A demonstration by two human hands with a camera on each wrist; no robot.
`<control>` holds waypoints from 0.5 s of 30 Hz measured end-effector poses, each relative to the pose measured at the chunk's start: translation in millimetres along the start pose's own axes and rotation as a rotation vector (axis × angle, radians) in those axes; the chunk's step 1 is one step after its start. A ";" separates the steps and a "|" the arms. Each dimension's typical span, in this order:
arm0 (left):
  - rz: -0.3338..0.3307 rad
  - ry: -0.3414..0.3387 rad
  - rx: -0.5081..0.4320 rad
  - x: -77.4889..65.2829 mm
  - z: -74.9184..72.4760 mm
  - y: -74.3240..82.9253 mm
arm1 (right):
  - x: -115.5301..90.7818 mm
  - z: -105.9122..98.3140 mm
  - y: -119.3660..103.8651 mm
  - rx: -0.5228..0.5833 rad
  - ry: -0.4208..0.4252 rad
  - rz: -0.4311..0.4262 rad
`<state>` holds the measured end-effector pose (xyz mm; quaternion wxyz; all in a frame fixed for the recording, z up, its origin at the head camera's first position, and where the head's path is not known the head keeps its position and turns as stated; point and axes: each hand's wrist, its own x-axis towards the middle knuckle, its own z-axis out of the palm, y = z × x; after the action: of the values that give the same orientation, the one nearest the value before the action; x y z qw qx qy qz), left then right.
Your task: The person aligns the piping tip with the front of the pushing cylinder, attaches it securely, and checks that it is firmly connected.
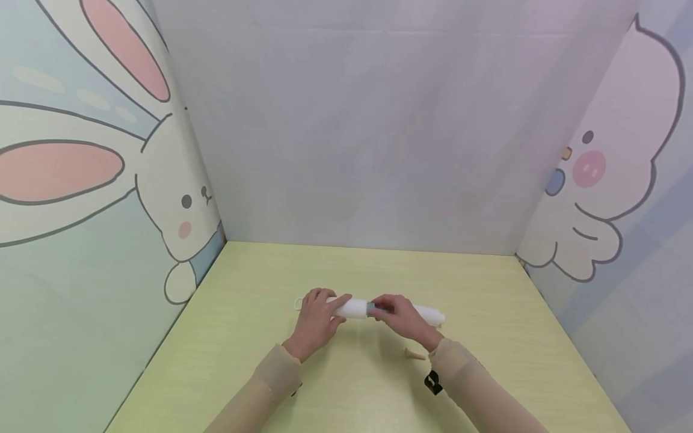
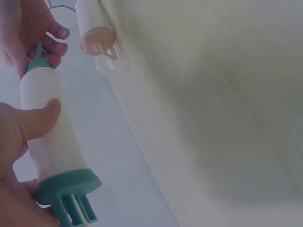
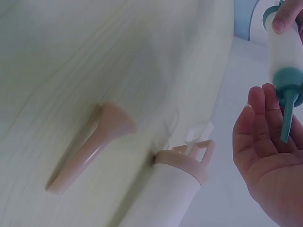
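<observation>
My left hand [image 1: 316,319] grips a white bottle-like tube [image 1: 353,308] round its body, the thumb lying along it in the left wrist view. At one end is a teal base [image 2: 68,184] with slotted prongs. A narrow teal spout [image 3: 288,113] with a wide collar sits at the other end. My right hand [image 1: 400,316] has its fingertips at the collar, with the spout pointing towards its palm. Below and to the right of my hands lies a loose pinkish-beige spout [image 3: 90,151], flared at one end.
Beside my right hand a second white tube [image 1: 430,315] lies on the pale wooden table [image 1: 346,385]; its beige end piece [image 3: 182,163] has similar prongs. A clear loop [image 3: 199,131] is near that end. A pale ring [image 1: 298,304] shows left of my left hand. Printed curtains surround the table.
</observation>
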<state>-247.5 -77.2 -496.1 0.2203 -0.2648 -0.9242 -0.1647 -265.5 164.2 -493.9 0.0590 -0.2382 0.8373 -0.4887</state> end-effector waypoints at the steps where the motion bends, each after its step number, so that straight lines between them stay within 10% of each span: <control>1: 0.001 -0.001 0.003 -0.2 0.0 0.1 | -0.2 -0.1 -0.2 -0.003 -0.007 0.005; 15: 0.009 0.002 0.000 -0.1 -0.7 2.3 | 0.6 0.0 2.3 -0.048 0.005 0.091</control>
<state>-245.9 -75.7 -495.2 0.2220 -0.2685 -0.9229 -0.1639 -266.8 164.8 -495.8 0.0735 -0.1998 0.8588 -0.4660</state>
